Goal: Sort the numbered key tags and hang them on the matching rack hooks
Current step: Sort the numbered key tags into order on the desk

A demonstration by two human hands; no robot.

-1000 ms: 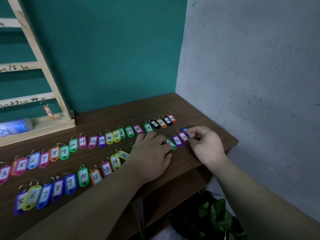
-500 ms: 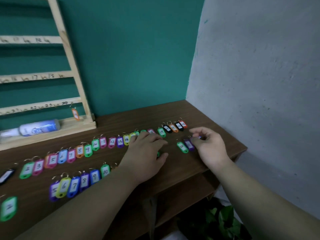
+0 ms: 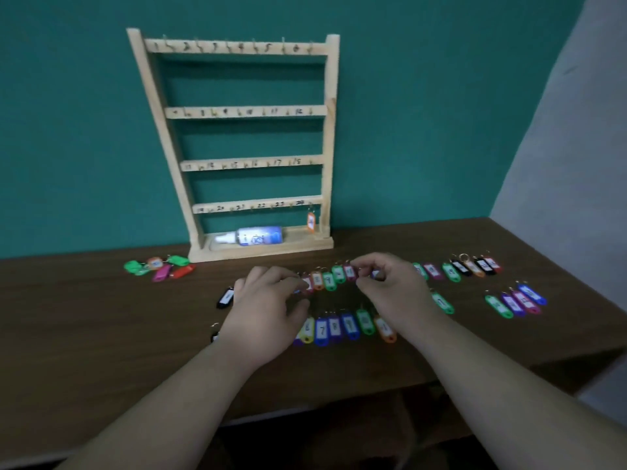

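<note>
Now your right hand (image 3: pixel 393 290) seemingly pinches a back-row tag (image 3: pixel 349 272); left hand (image 3: pixel 268 313) fingers (image 3: pixel 288 278) curl there, grip unclear; desk (image 3: pixel 101 334) edge under forearms.

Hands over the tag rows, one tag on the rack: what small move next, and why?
Probably the right hand lifts one tag from the back row toward the rack: only an orange tag hangs there, while most tags lie lined up on the table.

A plain room corner: teal wall (image 3: pixel 407 130), grey wall (image 3: pixel 576 164), wooden desk (image 3: pixel 101 334)
</note>
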